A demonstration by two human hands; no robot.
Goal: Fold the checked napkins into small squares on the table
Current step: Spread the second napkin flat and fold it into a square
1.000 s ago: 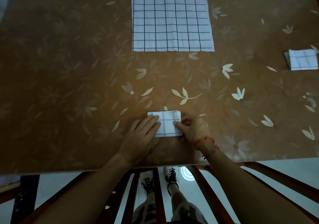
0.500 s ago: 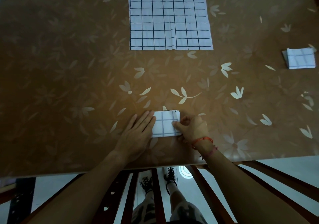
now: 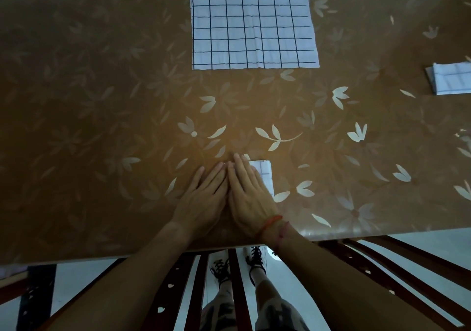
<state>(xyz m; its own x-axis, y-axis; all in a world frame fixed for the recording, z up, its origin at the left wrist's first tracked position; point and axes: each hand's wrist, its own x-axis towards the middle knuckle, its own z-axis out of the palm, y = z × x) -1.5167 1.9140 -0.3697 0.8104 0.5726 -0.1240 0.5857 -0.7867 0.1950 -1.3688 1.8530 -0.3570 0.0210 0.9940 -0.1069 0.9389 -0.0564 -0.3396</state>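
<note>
A small folded checked napkin (image 3: 265,175) lies near the table's front edge, mostly covered by my hands. My right hand (image 3: 248,193) lies flat with straight fingers pressing on it; only the napkin's right strip shows. My left hand (image 3: 204,198) lies flat beside it on the left, fingers straight, touching the right hand. A larger flat checked napkin (image 3: 253,22) lies spread at the far middle of the table. Another folded napkin (image 3: 451,78) sits at the right edge.
The brown table (image 3: 102,101) has a pale leaf pattern and its front edge runs just below my wrists. Dark wooden chair slats (image 3: 369,267) and my feet show beneath the edge.
My right hand let go of the napkin's right edge and moved left to lie flat on top. My left hand slid a little left. Both palms now lie side by side.
</note>
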